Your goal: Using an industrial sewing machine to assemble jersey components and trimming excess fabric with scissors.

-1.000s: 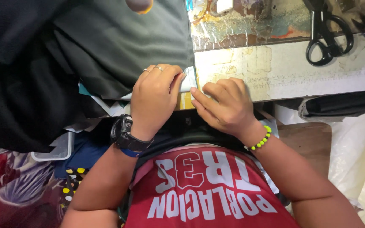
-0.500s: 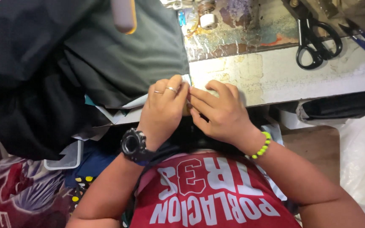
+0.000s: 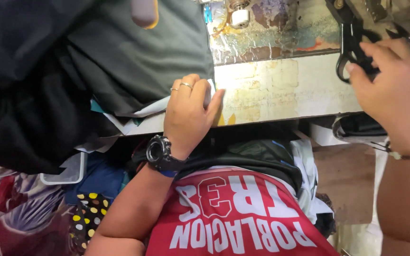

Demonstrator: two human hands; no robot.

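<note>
My left hand [image 3: 188,111], with rings and a black wristwatch, presses on the front edge of a worn cream table [image 3: 285,90]. Its fingers and thumb pinch a small white piece of fabric [image 3: 209,97] beside a heap of dark grey-green cloth [image 3: 138,61]. My right hand [image 3: 390,90], with a beaded bracelet on the wrist, is far to the right. Its fingertips lie on the handles of black scissors [image 3: 349,38] on the table. Whether they grip the handles is not clear.
Black cloth [image 3: 20,95] hangs over the left side. A scratched, peeling metal plate [image 3: 281,28] with a small white knob [image 3: 239,18] lies behind the cream strip. More folded fabric [image 3: 257,151] sits in my lap, and patterned cloths [image 3: 20,213] lie lower left.
My right hand left the white piece near the left hand and moved far right to the scissors. The left hand stays at the table edge.
</note>
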